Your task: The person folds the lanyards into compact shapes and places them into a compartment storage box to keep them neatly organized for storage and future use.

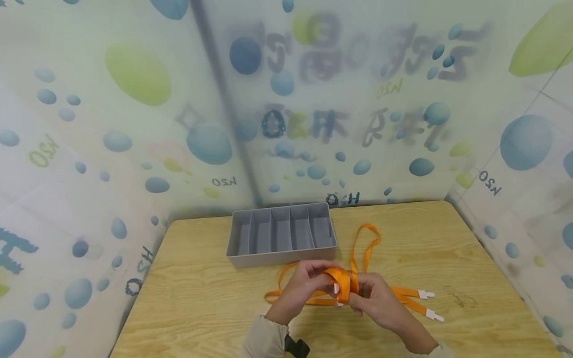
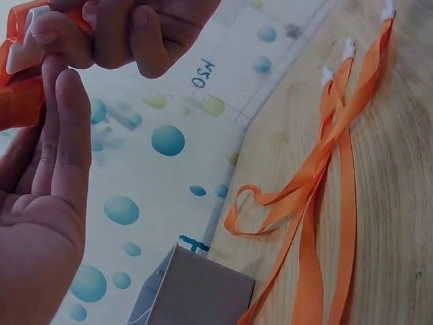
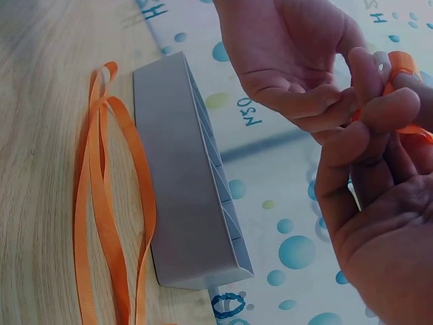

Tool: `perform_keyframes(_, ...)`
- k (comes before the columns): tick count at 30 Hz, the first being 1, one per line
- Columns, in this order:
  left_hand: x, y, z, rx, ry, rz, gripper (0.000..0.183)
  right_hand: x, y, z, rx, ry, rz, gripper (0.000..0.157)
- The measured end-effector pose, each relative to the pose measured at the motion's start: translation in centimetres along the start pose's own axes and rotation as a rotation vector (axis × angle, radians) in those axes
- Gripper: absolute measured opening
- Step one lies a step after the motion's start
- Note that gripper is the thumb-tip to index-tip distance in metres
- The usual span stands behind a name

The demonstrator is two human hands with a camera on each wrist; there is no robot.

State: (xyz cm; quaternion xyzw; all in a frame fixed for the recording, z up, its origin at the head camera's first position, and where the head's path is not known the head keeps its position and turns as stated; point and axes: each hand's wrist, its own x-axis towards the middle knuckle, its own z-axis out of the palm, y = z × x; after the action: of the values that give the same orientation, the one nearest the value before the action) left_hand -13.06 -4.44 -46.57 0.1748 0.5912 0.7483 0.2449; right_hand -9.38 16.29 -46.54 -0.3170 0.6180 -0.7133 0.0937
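An orange lanyard (image 1: 343,286), wound into a small coil, is held up between both hands over the table. My left hand (image 1: 306,283) grips the coil from the left, with its fingers inside and behind the band. From the right, my right hand (image 1: 376,301) pinches the band between thumb and fingers. The left wrist view shows a white plastic clip (image 2: 26,44) against the coil by the right fingertips. In the right wrist view, fingers partly hide the coiled band (image 3: 404,62). More orange lanyards (image 2: 346,203) lie loose on the table beneath and around the hands.
A grey tray (image 1: 282,257) with several bare compartments stands at the table's back edge, just beyond the hands. White clips (image 1: 434,315) of the loose lanyards lie to the right on the wooden table (image 1: 192,303). A patterned curtain (image 1: 313,169) hangs behind the table.
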Motion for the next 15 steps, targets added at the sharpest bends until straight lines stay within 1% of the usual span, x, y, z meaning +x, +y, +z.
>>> perform_keyframes(5, -0.29, -0.2, -0.07, -0.036, -0.03, 0.007, 0.038, 0.01, 0.24, -0.12, 0.007, -0.006, -0.021, 0.017)
perform_keyframes(10, -0.43, -0.58, -0.09, -0.063, -0.053, 0.003, 0.041, -0.12, 0.33, -0.24, -0.007, 0.034, 0.046, 0.015)
perform_keyframes(13, -0.37, -0.61, -0.02, -0.064, -0.036, -0.004, 0.043, -0.09, 0.34, -0.26, -0.015, 0.033, 0.053, 0.015)
perform_keyframes(15, -0.22, -0.38, 0.13, -0.037, 0.004, -0.016, 0.042, -0.06, 0.33, -0.24, -0.021, 0.025, 0.054, 0.014)
